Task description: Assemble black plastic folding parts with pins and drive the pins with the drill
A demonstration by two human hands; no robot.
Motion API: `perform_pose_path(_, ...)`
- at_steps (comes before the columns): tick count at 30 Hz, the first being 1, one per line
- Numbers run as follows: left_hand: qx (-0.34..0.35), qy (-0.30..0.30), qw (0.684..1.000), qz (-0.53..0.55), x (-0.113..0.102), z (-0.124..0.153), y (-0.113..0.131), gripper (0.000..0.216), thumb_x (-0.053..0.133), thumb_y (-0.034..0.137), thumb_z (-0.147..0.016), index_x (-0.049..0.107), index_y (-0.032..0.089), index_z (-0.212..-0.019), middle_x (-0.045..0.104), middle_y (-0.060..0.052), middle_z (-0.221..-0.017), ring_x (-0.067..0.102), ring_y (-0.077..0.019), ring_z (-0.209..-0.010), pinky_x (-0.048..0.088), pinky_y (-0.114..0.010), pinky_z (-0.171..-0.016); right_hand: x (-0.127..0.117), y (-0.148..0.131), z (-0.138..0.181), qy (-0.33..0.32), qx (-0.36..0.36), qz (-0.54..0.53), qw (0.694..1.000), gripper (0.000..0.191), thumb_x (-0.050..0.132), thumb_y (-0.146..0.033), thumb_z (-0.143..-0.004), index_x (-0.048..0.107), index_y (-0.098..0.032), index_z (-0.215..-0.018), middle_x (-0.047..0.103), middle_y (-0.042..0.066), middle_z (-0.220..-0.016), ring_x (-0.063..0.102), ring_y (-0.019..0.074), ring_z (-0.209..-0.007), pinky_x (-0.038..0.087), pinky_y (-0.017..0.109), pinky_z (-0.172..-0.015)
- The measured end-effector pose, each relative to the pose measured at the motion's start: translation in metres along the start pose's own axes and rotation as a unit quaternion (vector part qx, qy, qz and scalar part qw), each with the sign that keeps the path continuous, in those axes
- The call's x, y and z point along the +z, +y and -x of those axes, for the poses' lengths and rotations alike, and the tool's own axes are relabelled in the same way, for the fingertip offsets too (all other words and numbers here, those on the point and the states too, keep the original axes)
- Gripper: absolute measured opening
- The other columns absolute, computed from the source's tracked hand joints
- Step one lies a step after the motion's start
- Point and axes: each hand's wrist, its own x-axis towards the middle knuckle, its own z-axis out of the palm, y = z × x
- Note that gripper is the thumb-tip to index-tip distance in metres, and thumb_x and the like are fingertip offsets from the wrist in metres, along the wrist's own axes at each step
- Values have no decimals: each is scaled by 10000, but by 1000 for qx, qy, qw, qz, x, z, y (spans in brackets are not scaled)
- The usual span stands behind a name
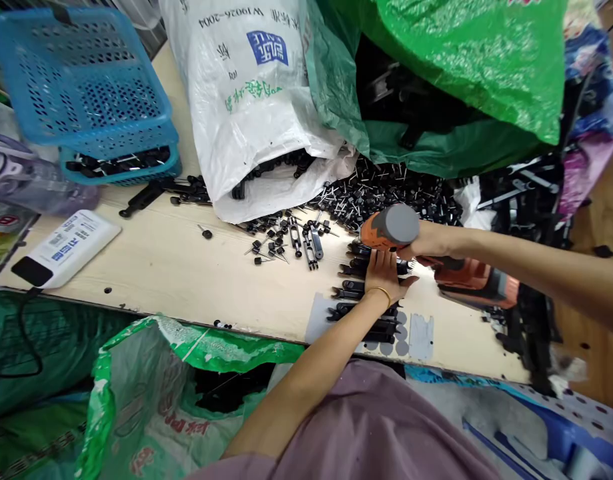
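Note:
My right hand (422, 241) is wrapped round the handle of an orange-and-black cordless drill (392, 225). The drill's round grey end faces up; its tip is hidden from this angle. Under it, my left hand (385, 275) lies flat with fingers stretched forward over a row of black plastic parts (347, 291). The left thumb points out to the right, and its fingertips are close below the drill. More long black parts (379, 328) lie side by side nearer my body. Small black-headed pins (272, 248) and a few loose black link pieces (313, 243) lie left of the row.
A large heap of black-headed pins (376, 190) lies before a white woven sack (256, 87) and a green bag (466, 60). Blue baskets (86, 80), a white box-shaped device (69, 247) and a purple bottle (36, 177) stand left. Grey dot stickers (421, 337) lie near the table edge.

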Motion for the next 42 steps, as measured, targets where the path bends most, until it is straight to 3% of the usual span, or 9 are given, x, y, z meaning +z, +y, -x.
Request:
perform_pose_path(4,1,-6,1000,0,-2,1,1,888,270,704,-829,393,-22,-1326,419,-219,-1372,287,-333,-1318,165,-463,-1131,-3,-1,6,19,-3,28,999,121,633,-85,-539,555,-157,-597,433,-49,-400,364,57,-331,271,176,-291)
perform_pose_path(8,4,-1,1000,16,3,3,0,814,244,665,-862,433,3,-1296,485,-224,-1310,382,-325,-1261,247,-471,-1082,0,12,20,4,2,6,1000,97,651,-121,-565,569,-157,-600,474,-32,-421,403,75,-343,296,184,-290)
perform_pose_path(14,-2,-9,998,68,14,5,-1,491,389,538,-876,573,205,-1187,578,-95,-1248,471,-296,-1199,361,-471,-1005,16,17,36,-40,32,-52,997,177,649,-206,-608,611,-141,-769,497,-35,-483,398,67,-360,321,181,-312)
perform_pose_path(20,-7,-7,998,68,17,5,0,546,392,476,-878,443,193,-1342,446,-75,-1406,359,-283,-1312,272,-436,-1100,22,9,29,-60,64,41,995,196,644,-195,-580,586,-149,-761,464,-35,-459,425,88,-371,346,195,-335)
perform_pose_path(26,-27,-26,997,62,6,-1,5,492,421,449,-867,493,242,-1308,610,-55,-1224,444,-278,-1236,308,-416,-1065,28,9,25,-42,59,159,985,147,615,-182,-566,566,-146,-700,482,-10,-464,449,111,-391,352,210,-345)
perform_pose_path(30,-3,-38,997,65,-4,19,10,490,389,487,-884,488,256,-1305,609,-48,-1219,459,-269,-1213,324,-412,-1043,34,4,45,-44,53,179,981,150,609,-233,-604,592,-134,-716,499,13,-455,480,137,-411,375,231,-371)
perform_pose_path(36,-9,-76,996,50,-5,73,11,678,303,688,-839,568,160,-1172,601,-136,-1184,512,-308,-1138,389,-443,-956,52,5,67,-76,46,89,992,204,606,-251,-611,611,-149,-788,501,-9,-479,457,110,-401,348,207,-354)
perform_pose_path(42,-14,-107,992,62,5,77,8,708,361,738,-787,600,161,-1119,634,-135,-1124,541,-301,-1118,392,-420,-957,67,5,54,-66,54,156,984,170,598,-215,-588,593,-146,-743,510,-3,-494,489,117,-419,359,203,-371)
